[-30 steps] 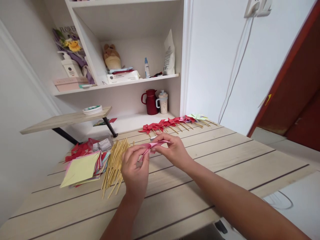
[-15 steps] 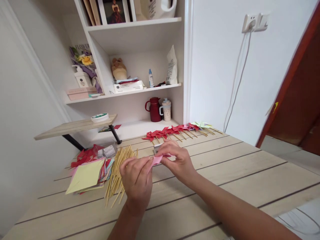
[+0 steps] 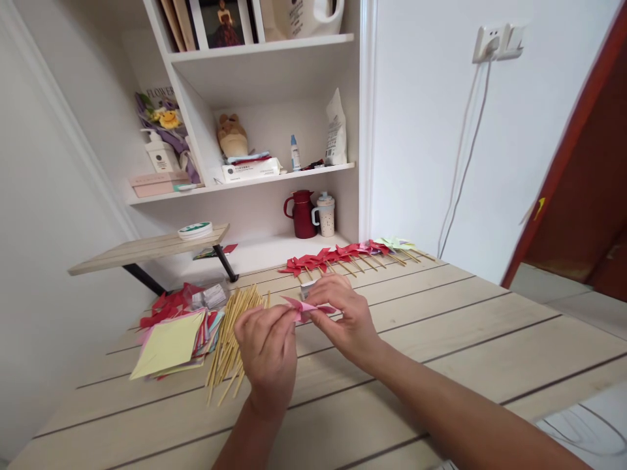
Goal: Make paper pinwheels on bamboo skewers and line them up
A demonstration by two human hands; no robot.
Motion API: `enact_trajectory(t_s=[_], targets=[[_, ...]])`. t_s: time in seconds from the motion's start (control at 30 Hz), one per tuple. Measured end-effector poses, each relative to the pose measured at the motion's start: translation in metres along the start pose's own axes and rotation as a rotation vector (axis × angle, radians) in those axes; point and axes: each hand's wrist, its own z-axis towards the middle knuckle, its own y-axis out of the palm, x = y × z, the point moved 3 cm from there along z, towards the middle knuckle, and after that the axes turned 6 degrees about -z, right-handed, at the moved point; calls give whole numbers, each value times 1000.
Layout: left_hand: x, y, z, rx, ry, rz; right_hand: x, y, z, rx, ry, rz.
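A pale wooden table (image 3: pixel 465 326) is filling the lower half of the frame, its right part lying bare out to the edge at lower right, while the left part is crowded. A white shelf unit (image 3: pixel 264 176) is standing against the wall in the upper centre, holding a red jug (image 3: pixel 300 214) and a cup (image 3: pixel 326 215) on its low ledge. A stack of coloured paper squares (image 3: pixel 169 339) is lying at centre left, just beside a loose pile of wooden sticks (image 3: pixel 230 336). A row of finished paper pinwheels (image 3: pixel 343 253) is lying along the table's far edge, well apart from the hands. In the middle of the frame, the left hand (image 3: pixel 268 352) and the right hand (image 3: pixel 345 316) are holding a small pink folded paper piece (image 3: pixel 306 307) just above the table; both hands' fingertips are pinching narrowly on its ends. The piece is looking flat and pointed, with creased flaps.
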Motion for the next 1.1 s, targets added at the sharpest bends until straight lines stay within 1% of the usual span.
enact_trajectory(t_s=[0.1,0.23,0.33,0.43,0.53,0.63,0.8,0.9,1.1], targets=[[0,0,1,12,-6,-24,1,1,-1,4,11,28],[3,-3,4,8,46,-5,4,-1,-2,47,41,46],[4,-5,5,4,77,16,4,-3,-1,53,30,61],[4,-7,4,0,102,21,2,-4,0,18,-44,73],[4,-7,2,-28,116,21,1,-5,1,13,-146,67],[3,-7,1,-33,122,18,1,-5,1,10,-185,52],[3,-7,0,-2,117,-1,0,-4,1,-11,-140,-9],[2,-6,-1,-9,105,-20,0,-4,1,-16,-117,-22],[3,-6,0,-1,104,-2,-3,-4,2,18,-141,7]])
